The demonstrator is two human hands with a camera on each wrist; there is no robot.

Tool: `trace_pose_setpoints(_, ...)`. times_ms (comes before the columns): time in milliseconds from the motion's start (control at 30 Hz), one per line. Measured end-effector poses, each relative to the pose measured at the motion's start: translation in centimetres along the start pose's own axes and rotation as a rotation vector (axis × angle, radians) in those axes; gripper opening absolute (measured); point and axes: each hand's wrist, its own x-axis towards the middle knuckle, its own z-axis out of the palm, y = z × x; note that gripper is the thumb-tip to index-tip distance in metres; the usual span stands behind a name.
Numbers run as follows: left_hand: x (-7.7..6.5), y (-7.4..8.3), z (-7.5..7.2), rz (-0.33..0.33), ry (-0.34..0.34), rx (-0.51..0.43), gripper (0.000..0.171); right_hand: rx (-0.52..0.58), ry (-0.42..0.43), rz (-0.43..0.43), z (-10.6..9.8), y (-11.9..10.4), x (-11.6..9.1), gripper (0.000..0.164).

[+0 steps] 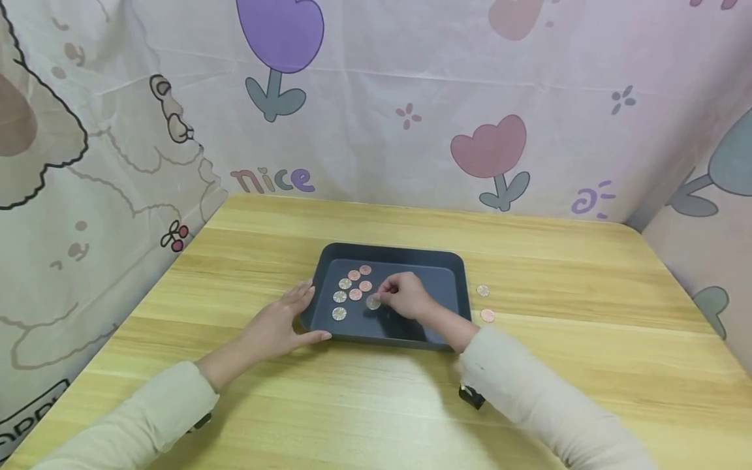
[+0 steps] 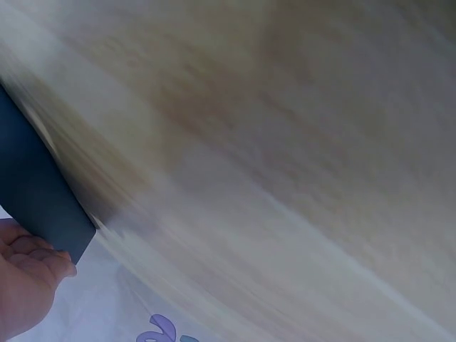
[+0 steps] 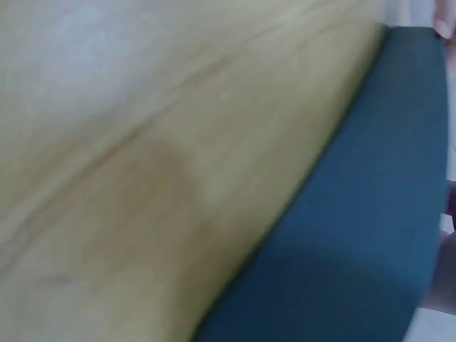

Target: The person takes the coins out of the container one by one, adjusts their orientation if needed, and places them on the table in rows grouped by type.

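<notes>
A dark, shallow tray (image 1: pixel 443 297) sits on the wooden table. Inside its left half lie several coins, some gold-toned, like this coin (image 1: pixel 339 314), others copper-coloured, like this coin (image 1: pixel 355 294). My right hand (image 1: pixel 405 297) reaches over the tray's front edge and pinches a silver-looking coin (image 1: pixel 373 301) between thumb and fingertips, close over the tray floor. At the tray's front left corner my left hand (image 1: pixel 279 326) rests with fingers extended along the left side and thumb at the front edge. In the left wrist view its fingers (image 2: pixel 43 260) touch the tray's outer wall (image 2: pixel 43 192).
To the right of the tray, a pale gold coin (image 1: pixel 482 290) and a copper-coloured coin (image 1: pixel 487 316) lie on the table (image 1: pixel 376 405). A printed cloth (image 1: pixel 376 85) hangs behind the table and along both sides.
</notes>
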Motion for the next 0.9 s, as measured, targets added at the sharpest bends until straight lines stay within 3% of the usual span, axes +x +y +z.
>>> trace_pose_setpoints(267, -0.1, 0.0, -0.1, -0.007, -0.004, 0.001, 0.092, 0.070, 0.037, 0.114, -3.3, 0.2, -0.9, 0.014)
trace_pose_setpoints(500, -0.1, 0.0, -0.1, -0.002, -0.006, 0.002, 0.092, 0.113, 0.051, 0.134, -6.2, 1.2, -2.1, 0.018)
trace_pose_setpoints(733, -0.1, -0.2, 0.1, -0.002, -0.003, 0.013, 0.094, 0.144, 0.073, 0.219, -9.1, 2.8, -3.2, 0.021)
trace_pose_setpoints(900, 0.0, -0.2, 0.2, 0.003, 0.005, 0.008, 0.093, 0.178, 0.108, 0.228, -11.1, 4.5, -4.2, 0.023)
